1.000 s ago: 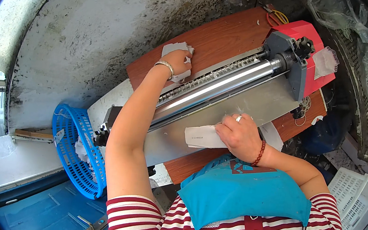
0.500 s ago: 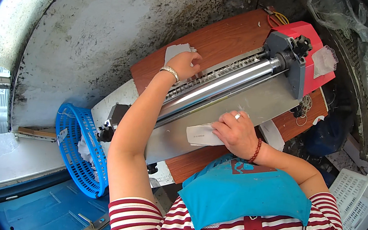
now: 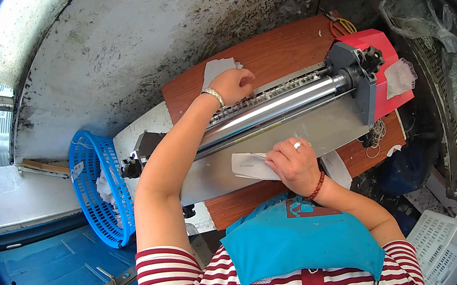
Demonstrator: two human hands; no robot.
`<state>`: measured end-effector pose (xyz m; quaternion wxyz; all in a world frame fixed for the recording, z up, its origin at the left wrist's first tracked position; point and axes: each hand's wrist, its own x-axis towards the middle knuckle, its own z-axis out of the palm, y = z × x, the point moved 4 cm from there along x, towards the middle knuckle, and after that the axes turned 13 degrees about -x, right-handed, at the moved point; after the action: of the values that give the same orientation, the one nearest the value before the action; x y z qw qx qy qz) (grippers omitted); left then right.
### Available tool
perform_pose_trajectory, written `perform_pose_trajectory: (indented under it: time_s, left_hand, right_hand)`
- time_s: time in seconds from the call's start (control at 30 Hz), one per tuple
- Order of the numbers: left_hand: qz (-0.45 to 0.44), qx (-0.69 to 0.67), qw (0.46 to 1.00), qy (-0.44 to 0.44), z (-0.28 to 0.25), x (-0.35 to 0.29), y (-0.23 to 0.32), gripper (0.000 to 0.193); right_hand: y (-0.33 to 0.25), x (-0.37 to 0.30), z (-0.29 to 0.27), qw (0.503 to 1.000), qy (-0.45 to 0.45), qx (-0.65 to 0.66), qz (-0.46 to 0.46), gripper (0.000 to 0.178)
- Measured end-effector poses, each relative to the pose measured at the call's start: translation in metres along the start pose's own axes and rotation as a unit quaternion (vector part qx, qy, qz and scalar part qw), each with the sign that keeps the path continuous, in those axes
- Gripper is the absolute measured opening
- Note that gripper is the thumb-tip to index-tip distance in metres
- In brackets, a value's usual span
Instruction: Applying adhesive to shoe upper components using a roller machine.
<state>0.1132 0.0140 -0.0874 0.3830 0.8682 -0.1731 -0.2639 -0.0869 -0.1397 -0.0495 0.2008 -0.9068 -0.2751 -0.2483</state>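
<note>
My left hand (image 3: pixel 233 86) reaches over the rollers to the far side of a roller machine (image 3: pixel 280 100). Its fingers are bent and apart, with no held thing visible between them. Just beyond it, a small pile of white pieces (image 3: pixel 215 70), paper or thin cloth, lies on the wooden board. Over the metal feed plate (image 3: pixel 323 123), my right hand (image 3: pixel 294 165) grips a thin stack of white pieces (image 3: pixel 251 166) with small dark print. The stack sticks out to the left of the fingers; its right end is hidden under the hand.
A blue plastic basket (image 3: pixel 99 183) with white scraps stands at the left. The machine's red end housing (image 3: pixel 397 64) is at the right, on the brown wooden board (image 3: pixel 287 43). A stained wall (image 3: pixel 115 41) rises behind. At the lower right sits a white plastic basket (image 3: pixel 434 244).
My left hand has shifted slightly to the right beside the far roller. The right hand stays almost in place with its stack.
</note>
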Motion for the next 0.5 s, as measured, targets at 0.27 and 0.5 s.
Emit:
perform_pose_trajectory:
  time_s: [0.27, 0.5]
  left_hand:
    - [0.024, -0.027, 0.999, 0.004, 0.004, 0.001, 0.001, 0.036]
    - [0.037, -0.041, 0.998, -0.005, 0.008, 0.003, 0.004, 0.034]
  right_hand:
    - [0.023, 0.002, -0.009, 0.988, -0.074, 0.096, 0.097, 0.012]
    - [0.034, -0.004, -0.01, 0.985, -0.111, 0.053, 0.12, 0.01]
